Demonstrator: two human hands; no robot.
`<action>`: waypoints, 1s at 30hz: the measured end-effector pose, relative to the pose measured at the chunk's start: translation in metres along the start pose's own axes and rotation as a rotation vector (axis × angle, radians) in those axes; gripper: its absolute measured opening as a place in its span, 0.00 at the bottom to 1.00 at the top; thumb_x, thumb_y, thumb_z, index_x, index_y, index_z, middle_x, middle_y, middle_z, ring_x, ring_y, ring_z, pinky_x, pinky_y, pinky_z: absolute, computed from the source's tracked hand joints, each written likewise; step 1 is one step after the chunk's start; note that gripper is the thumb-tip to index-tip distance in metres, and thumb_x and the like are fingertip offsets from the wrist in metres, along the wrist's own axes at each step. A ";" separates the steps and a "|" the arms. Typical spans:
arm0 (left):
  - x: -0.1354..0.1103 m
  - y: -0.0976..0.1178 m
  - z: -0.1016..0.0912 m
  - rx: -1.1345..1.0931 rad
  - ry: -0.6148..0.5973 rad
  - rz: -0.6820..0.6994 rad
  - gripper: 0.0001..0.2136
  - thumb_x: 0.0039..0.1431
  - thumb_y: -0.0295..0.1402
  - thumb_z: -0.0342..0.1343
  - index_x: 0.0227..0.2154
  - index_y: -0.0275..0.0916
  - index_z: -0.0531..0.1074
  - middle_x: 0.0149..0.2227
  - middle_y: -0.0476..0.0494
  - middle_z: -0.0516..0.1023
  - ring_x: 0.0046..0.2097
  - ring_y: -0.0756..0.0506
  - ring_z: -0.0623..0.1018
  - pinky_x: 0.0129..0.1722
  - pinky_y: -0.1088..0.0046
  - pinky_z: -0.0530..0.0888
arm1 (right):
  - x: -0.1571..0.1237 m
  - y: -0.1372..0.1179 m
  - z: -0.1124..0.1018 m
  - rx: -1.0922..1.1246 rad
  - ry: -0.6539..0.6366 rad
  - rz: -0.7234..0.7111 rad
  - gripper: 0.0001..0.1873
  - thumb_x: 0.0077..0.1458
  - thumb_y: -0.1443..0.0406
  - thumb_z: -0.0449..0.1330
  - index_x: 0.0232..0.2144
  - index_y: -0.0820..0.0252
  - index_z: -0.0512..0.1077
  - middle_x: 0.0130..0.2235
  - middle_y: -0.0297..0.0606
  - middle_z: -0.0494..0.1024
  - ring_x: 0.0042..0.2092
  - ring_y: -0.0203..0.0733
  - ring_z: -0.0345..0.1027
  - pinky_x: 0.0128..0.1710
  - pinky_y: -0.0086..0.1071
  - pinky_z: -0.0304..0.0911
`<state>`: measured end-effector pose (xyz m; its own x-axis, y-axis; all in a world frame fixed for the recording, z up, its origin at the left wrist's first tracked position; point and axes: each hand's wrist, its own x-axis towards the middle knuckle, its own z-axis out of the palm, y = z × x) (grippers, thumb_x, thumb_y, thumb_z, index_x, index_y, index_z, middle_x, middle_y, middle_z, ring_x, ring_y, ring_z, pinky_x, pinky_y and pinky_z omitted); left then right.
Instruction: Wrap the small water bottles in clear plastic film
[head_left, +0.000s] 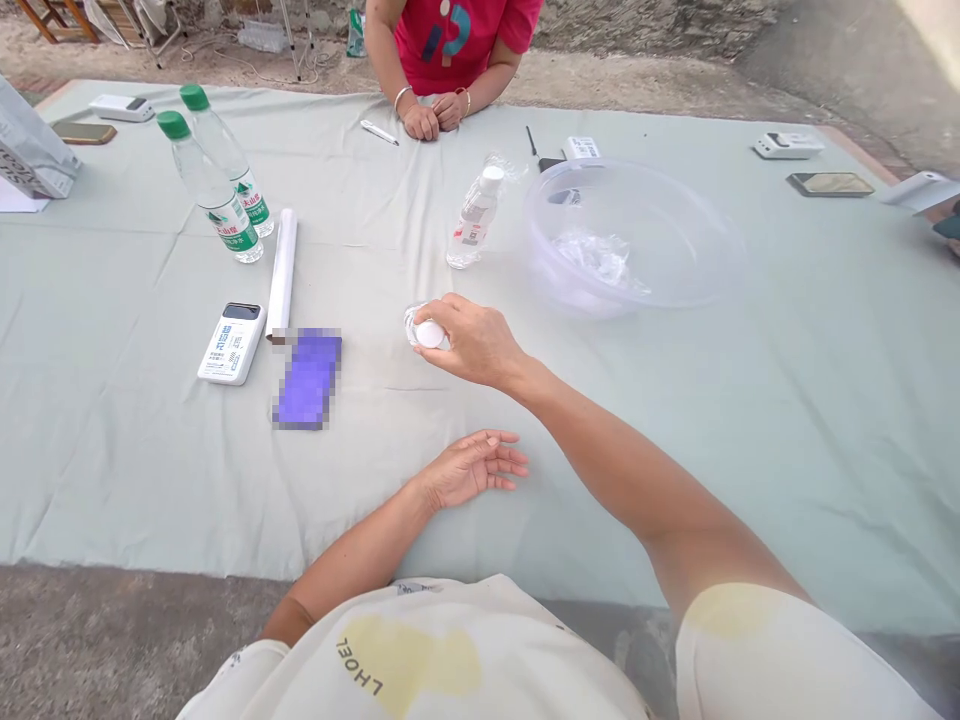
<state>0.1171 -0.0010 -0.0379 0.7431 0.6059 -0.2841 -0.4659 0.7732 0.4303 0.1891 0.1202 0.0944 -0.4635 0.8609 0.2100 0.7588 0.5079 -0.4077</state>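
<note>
My right hand (476, 338) reaches over the middle of the cloth, its thumb and fingers closed around the top of a small clear bottle (412, 326) with a white cap. Seen from above, most of that bottle is hidden under the hand and cap. My left hand (478, 467) rests on the cloth close to my body, fingers loosely spread, nothing in it. Beyond the right hand stands another clear bottle (474, 222) with a white cap and a label, beside crumpled clear plastic. To the left lies a blurred purple rectangular object (307, 380).
A translucent basin (697, 285) holding crumpled plastic film stands at the right. Two green-capped water bottles (225, 215), a white roll (283, 270) and a white power bank (232, 343) are on the left. Across the table (600, 460), a person in red (461, 45) rests both hands.
</note>
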 end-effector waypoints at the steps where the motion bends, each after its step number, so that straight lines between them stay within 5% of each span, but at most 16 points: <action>1: 0.000 0.000 0.000 0.004 0.001 -0.001 0.19 0.56 0.43 0.65 0.46 0.37 0.75 0.42 0.36 0.80 0.44 0.41 0.79 0.43 0.64 0.70 | -0.008 -0.004 -0.006 0.045 -0.002 -0.001 0.10 0.54 0.60 0.60 0.40 0.53 0.70 0.41 0.38 0.76 0.33 0.40 0.65 0.29 0.32 0.52; 9: -0.003 0.004 0.002 0.040 0.001 0.011 0.18 0.59 0.42 0.62 0.48 0.36 0.75 0.42 0.36 0.80 0.44 0.42 0.79 0.42 0.66 0.72 | -0.013 -0.006 -0.031 0.161 -0.057 0.166 0.13 0.55 0.53 0.60 0.35 0.55 0.67 0.26 0.30 0.70 0.27 0.39 0.61 0.29 0.32 0.50; 18: -0.002 0.004 0.004 0.047 0.008 0.005 0.18 0.59 0.42 0.62 0.47 0.36 0.74 0.41 0.37 0.80 0.43 0.42 0.80 0.40 0.67 0.73 | -0.029 0.004 -0.068 0.320 -0.344 0.057 0.24 0.54 0.51 0.62 0.51 0.51 0.70 0.32 0.32 0.76 0.33 0.40 0.69 0.33 0.32 0.59; 20: -0.003 0.004 0.004 0.042 0.015 0.001 0.17 0.59 0.41 0.62 0.47 0.36 0.74 0.41 0.37 0.80 0.43 0.43 0.80 0.40 0.67 0.73 | -0.027 0.020 -0.081 0.402 -0.278 0.094 0.25 0.55 0.51 0.60 0.53 0.51 0.70 0.32 0.33 0.77 0.34 0.40 0.70 0.36 0.33 0.63; 24: -0.002 0.004 0.004 0.034 0.012 -0.013 0.17 0.58 0.40 0.63 0.46 0.36 0.74 0.41 0.37 0.80 0.43 0.43 0.80 0.41 0.67 0.72 | -0.008 0.084 -0.106 0.302 0.179 0.324 0.13 0.59 0.56 0.56 0.38 0.57 0.75 0.34 0.38 0.77 0.37 0.41 0.71 0.41 0.37 0.65; 26: -0.002 0.003 0.004 0.035 0.008 -0.016 0.16 0.59 0.41 0.63 0.46 0.36 0.74 0.41 0.37 0.80 0.43 0.43 0.80 0.41 0.67 0.72 | 0.005 0.124 -0.114 0.188 0.297 0.517 0.08 0.56 0.60 0.59 0.32 0.58 0.74 0.33 0.39 0.76 0.37 0.43 0.70 0.41 0.39 0.65; 30: 0.000 0.003 0.003 0.037 0.007 -0.018 0.16 0.59 0.40 0.62 0.46 0.36 0.74 0.41 0.37 0.80 0.43 0.42 0.80 0.40 0.67 0.73 | 0.020 0.181 -0.119 0.111 -0.008 0.772 0.06 0.46 0.63 0.67 0.28 0.57 0.75 0.33 0.40 0.76 0.40 0.47 0.70 0.44 0.45 0.66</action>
<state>0.1171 0.0003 -0.0340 0.7479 0.5931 -0.2981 -0.4343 0.7769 0.4560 0.3714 0.2330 0.1311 0.1738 0.9689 -0.1761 0.8178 -0.2416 -0.5222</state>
